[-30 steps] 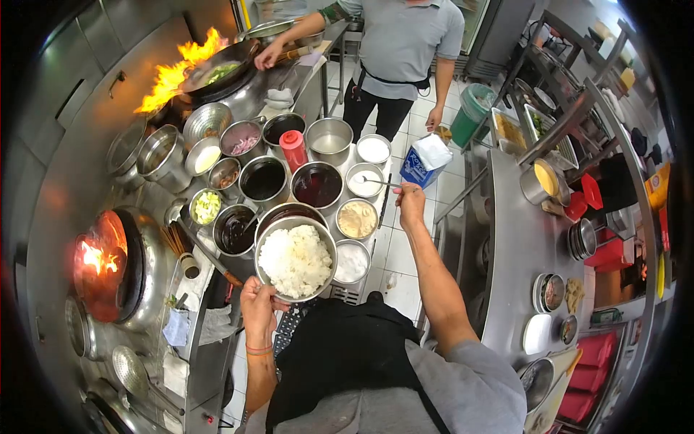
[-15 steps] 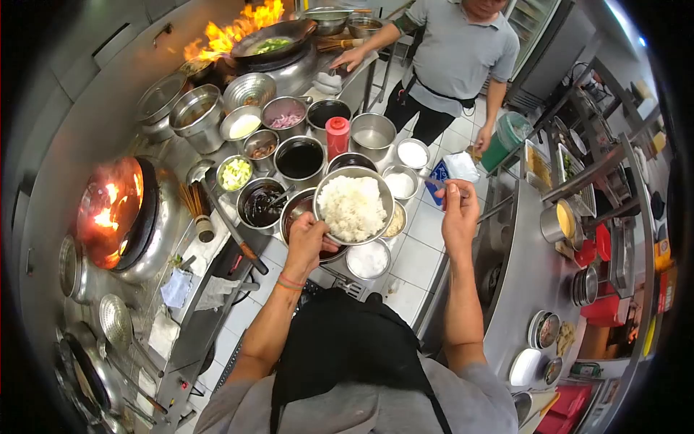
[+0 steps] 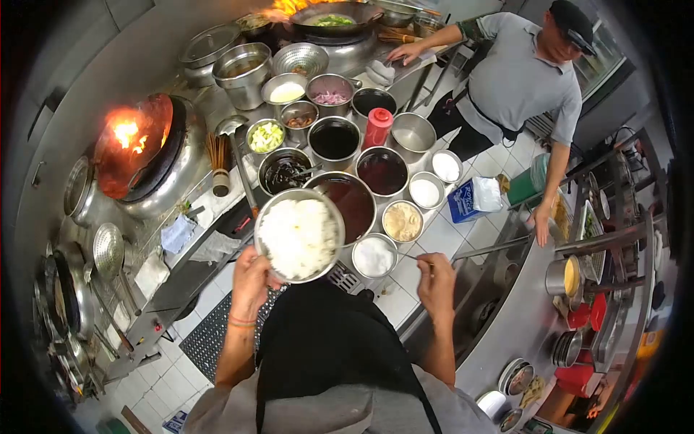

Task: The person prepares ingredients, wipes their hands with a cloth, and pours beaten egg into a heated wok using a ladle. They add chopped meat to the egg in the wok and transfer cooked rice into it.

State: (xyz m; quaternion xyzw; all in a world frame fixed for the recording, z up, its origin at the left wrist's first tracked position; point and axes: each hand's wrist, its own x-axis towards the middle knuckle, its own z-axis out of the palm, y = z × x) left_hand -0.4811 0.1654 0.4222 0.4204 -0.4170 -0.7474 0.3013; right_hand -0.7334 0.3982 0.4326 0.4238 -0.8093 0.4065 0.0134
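Note:
My left hand [image 3: 253, 278] grips the rim of a metal bowl of white rice [image 3: 299, 235], held over the near edge of the containers. My right hand [image 3: 435, 278] pinches the handle of a thin spoon, whose far end reaches into a pot of white powder [image 3: 374, 257]. Beside that pot stands one with pale tan paste [image 3: 403, 221]. Behind the rice bowl sits a large pot of dark red sauce [image 3: 348, 206]. A red squeeze bottle [image 3: 378, 128] stands among pots of dark liquid.
Flames burn in a tilted wok [image 3: 134, 148] at the left and behind another wok [image 3: 336, 20] at the top. A co-worker [image 3: 524, 76] stands beyond the pots, one hand on the right-hand counter [image 3: 506, 289]. A ladle [image 3: 242, 159] lies beside the pots.
The view has turned. The rice bowl has moved back left from over the pots. The spoon has gone from the farther white container to the nearer one. The co-worker's hand now rests on the right counter.

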